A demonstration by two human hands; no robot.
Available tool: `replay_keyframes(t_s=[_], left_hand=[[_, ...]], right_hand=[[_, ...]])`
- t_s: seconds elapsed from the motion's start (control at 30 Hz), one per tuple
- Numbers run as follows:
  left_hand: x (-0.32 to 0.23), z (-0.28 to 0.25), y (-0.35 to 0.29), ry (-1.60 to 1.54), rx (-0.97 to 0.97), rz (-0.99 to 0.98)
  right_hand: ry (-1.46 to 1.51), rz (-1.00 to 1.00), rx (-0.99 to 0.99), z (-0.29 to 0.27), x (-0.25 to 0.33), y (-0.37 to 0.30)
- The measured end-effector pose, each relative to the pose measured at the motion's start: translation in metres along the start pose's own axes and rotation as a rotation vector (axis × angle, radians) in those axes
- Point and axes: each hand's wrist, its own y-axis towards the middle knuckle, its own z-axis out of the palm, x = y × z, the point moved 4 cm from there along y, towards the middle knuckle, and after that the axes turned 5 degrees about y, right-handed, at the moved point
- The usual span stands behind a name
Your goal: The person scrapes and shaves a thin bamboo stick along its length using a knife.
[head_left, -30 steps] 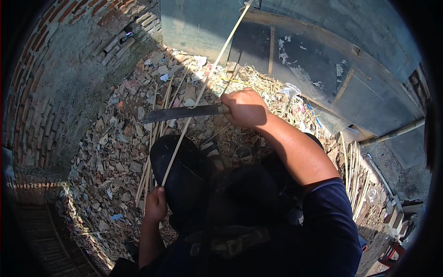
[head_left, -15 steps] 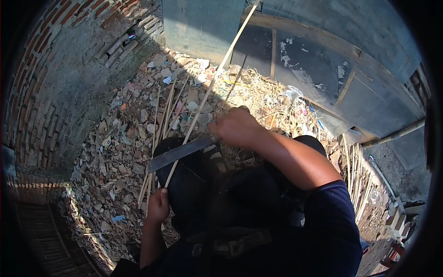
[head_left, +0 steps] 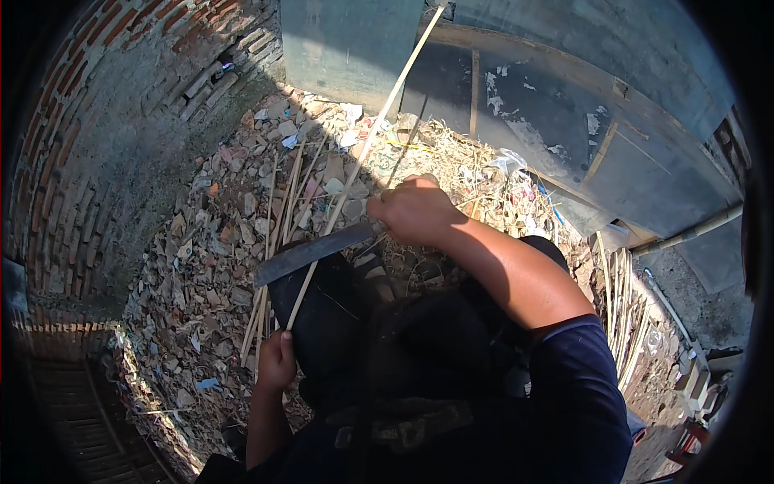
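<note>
A long pale bamboo strip (head_left: 367,153) slants from beside my left knee up toward the far wall. Its near end is pinched in my left hand (head_left: 278,360), fingers closed. My right hand (head_left: 414,211) is wrapped around the handle of a machete (head_left: 316,254); most of the handle is hidden in the fist. The broad dark blade points left and lies across the strip, above my left thigh. Whether the edge bites into the strip I cannot tell.
More bamboo strips (head_left: 294,189) lie on the rubble (head_left: 218,242) left of my legs. Another bundle of strips (head_left: 621,306) rests at the right. A brick wall (head_left: 121,161) stands at the left, and dark panels (head_left: 532,105) close off the far side.
My right hand and the machete have risen slightly, away from me along the strip. The blade's tip has shifted a little. My left hand stays in place with the strip.
</note>
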Motion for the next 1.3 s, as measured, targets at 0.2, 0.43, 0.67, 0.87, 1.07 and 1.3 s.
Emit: replay_keyframes(t_s=[0.2, 0.43, 0.67, 0.87, 1.07, 1.3], left_hand=[[0.004, -0.004, -0.017, 0.054, 0.011, 0.044], [-0.009, -0.002, -0.020, 0.039, 0.047, -0.062], [-0.005, -0.003, -0.044, 0.089, 0.024, -0.057], [-0.007, 0.004, -0.047, 0.061, 0.038, -0.074], [-0.006, 0.008, -0.052, 0.140, 0.001, -0.096], [0.015, 0.013, -0.058, 0.057, -0.010, -0.116]], right_hand=[[0.117, 0.172, -0.207, -0.010, -0.065, -0.003], [0.100, 0.190, -0.018, -0.013, -0.029, -0.005], [0.058, 0.021, -0.108, -0.002, -0.044, -0.007], [0.069, 0.194, -0.040, -0.004, -0.038, -0.004], [0.003, 0.052, 0.026, -0.003, -0.005, -0.004], [0.166, 0.652, -0.181, -0.025, -0.107, -0.017]])
